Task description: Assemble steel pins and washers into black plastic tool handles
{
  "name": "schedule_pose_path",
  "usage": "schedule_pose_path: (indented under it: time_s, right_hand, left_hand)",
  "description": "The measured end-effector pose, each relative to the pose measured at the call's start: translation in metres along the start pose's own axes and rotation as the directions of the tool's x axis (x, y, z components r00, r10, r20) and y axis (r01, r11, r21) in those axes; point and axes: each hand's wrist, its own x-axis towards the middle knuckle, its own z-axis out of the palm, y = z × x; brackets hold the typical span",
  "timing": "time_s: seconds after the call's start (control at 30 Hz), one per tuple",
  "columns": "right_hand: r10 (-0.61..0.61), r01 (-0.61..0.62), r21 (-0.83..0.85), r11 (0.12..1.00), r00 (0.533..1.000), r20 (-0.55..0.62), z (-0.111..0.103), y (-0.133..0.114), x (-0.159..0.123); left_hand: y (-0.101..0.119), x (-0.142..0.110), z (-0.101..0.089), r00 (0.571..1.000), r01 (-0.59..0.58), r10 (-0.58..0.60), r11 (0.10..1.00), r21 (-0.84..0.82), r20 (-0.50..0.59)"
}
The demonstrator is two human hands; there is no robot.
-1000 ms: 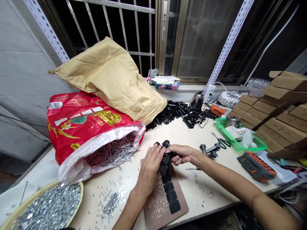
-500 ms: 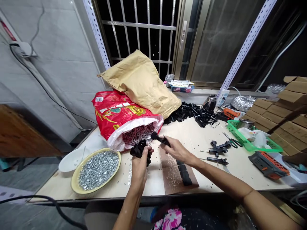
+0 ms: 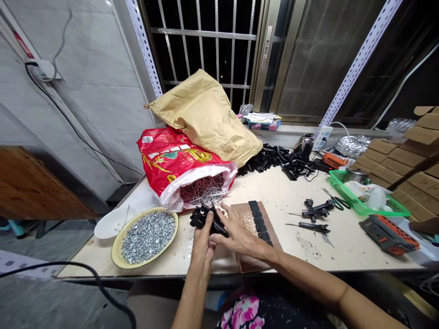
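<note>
My left hand (image 3: 203,244) is wrapped around a bunch of black plastic parts (image 3: 198,216), thumb on top. My right hand (image 3: 238,235) meets it from the right, fingers and thumb closed about a black plastic part (image 3: 219,227) at the bunch's edge. Where that part ends among the others is hidden. Under and beside my right hand lies a brown board (image 3: 274,237) with a row of black pads (image 3: 257,214) and pale crumb-like bits. Just beyond my hands, an open red sack (image 3: 171,157) shows many reddish screws (image 3: 200,189).
A yellow bowl (image 3: 116,256) of metal washers stands left, beside a white dish (image 3: 103,227). Black parts (image 3: 281,160) are heaped at the back. To the right lie black tools (image 3: 313,226), scissors (image 3: 338,199), a green basket (image 3: 353,201) and an orange-black battery pack (image 3: 389,237).
My right hand has moved left and down, bringing its black part against the bunch in my left hand. The camera view has shifted slightly, and more black pads show on the board.
</note>
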Motion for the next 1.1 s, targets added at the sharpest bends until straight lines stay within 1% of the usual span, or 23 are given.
schedule_pose_path:
  time_s: [0.1, 0.2, 0.27, 0.33, 0.4, 0.43, 0.5, 0.57, 0.6, 0.63, 0.67, 0.7, 0.73, 0.8, 0.83, 0.9, 0.97, 1.03, 1.1]
  right_hand:
    - [0.005, -0.007, -0.053, 0.999, 0.999, -0.034, 0.004, 0.004, -0.007]
    - [-0.038, 0.04, 0.02, 0.999, 0.996, -0.082, 0.006, 0.01, -0.012]
    - [-0.061, 0.077, 0.076, 0.994, 0.98, -0.188, 0.008, 0.013, -0.014]
    - [-0.071, 0.103, 0.093, 0.99, 0.952, -0.299, 0.01, 0.014, -0.016]
    - [-0.07, 0.116, 0.123, 0.986, 0.941, -0.332, 0.01, 0.015, -0.016]
    - [-0.068, 0.122, 0.153, 0.981, 0.946, -0.316, 0.009, 0.016, -0.015]
    - [-0.083, 0.141, 0.23, 0.963, 0.966, -0.247, 0.002, 0.023, -0.004]
    - [-0.109, 0.158, 0.263, 0.952, 0.975, -0.192, -0.007, 0.038, 0.018]
    - [-0.107, 0.152, 0.24, 0.959, 0.976, -0.19, -0.01, 0.049, 0.033]
    - [-0.103, 0.134, 0.161, 0.978, 0.977, -0.189, -0.012, 0.061, 0.05]
    - [-0.088, 0.094, 0.034, 0.995, 0.984, -0.154, -0.012, 0.073, 0.067]
    - [-0.066, 0.055, -0.137, 0.989, 0.995, -0.077, -0.01, 0.084, 0.084]
    - [-0.04, 0.041, -0.297, 0.954, 0.999, 0.012, -0.006, 0.094, 0.1]
    - [-0.024, 0.056, -0.403, 0.913, 0.996, 0.085, 0.004, 0.107, 0.123]
    - [-0.03, 0.073, -0.423, 0.903, 0.994, 0.107, 0.009, 0.11, 0.13]
    - [-0.053, 0.107, -0.438, 0.893, 0.99, 0.134, 0.016, 0.113, 0.137]
    - [-0.071, 0.133, -0.457, 0.88, 0.986, 0.15, 0.016, 0.114, 0.136]
    - [-0.089, 0.148, -0.466, 0.872, 0.985, 0.148, 0.008, 0.114, 0.131]
    - [-0.106, 0.154, -0.469, 0.869, 0.986, 0.129, -0.007, 0.115, 0.124]
  left_hand:
    - [0.001, 0.001, -0.002, 0.997, 0.073, -0.072, 0.997, -0.028, 0.042]
    - [-0.004, 0.001, 0.005, 0.991, 0.129, -0.127, 0.989, -0.067, 0.036]
    - [-0.009, -0.002, 0.012, 0.984, 0.175, -0.176, 0.979, -0.1, 0.008]
    - [-0.015, -0.008, 0.019, 0.973, 0.23, -0.229, 0.965, -0.123, 0.019]
    - [-0.022, -0.013, 0.025, 0.966, 0.257, -0.254, 0.956, -0.141, 0.043]
    - [-0.025, -0.015, 0.026, 0.966, 0.258, -0.255, 0.954, -0.152, 0.04]
    - [-0.028, -0.016, 0.024, 0.97, 0.235, -0.241, 0.957, -0.168, -0.014]
    - [-0.028, -0.013, 0.019, 0.971, 0.216, -0.227, 0.967, -0.137, -0.073]
    - [-0.027, -0.01, 0.015, 0.972, 0.205, -0.216, 0.972, -0.11, -0.095]
    - [-0.026, -0.007, 0.011, 0.973, 0.193, -0.201, 0.978, -0.08, -0.111]
    - [-0.024, -0.004, 0.007, 0.976, 0.173, -0.178, 0.984, -0.052, -0.128]
    - [-0.023, -0.001, 0.004, 0.978, 0.143, -0.145, 0.989, -0.027, -0.153]
    - [-0.022, 0.002, 0.001, 0.978, 0.107, -0.106, 0.994, -0.008, -0.18]
    - [-0.021, 0.005, -0.004, 0.977, 0.037, -0.03, 0.999, 0.027, -0.211]
    - [-0.021, 0.006, -0.006, 0.977, 0.006, 0.005, 0.999, 0.048, -0.211]
    - [-0.021, 0.006, -0.009, 0.977, -0.046, 0.064, 0.995, 0.093, -0.203]
    - [-0.02, 0.006, -0.012, 0.973, -0.092, 0.118, 0.986, 0.138, -0.198]
    - [-0.019, 0.006, -0.013, 0.966, -0.138, 0.171, 0.976, 0.169, -0.196]
    - [-0.018, 0.007, -0.014, 0.96, -0.169, 0.205, 0.967, 0.19, -0.192]
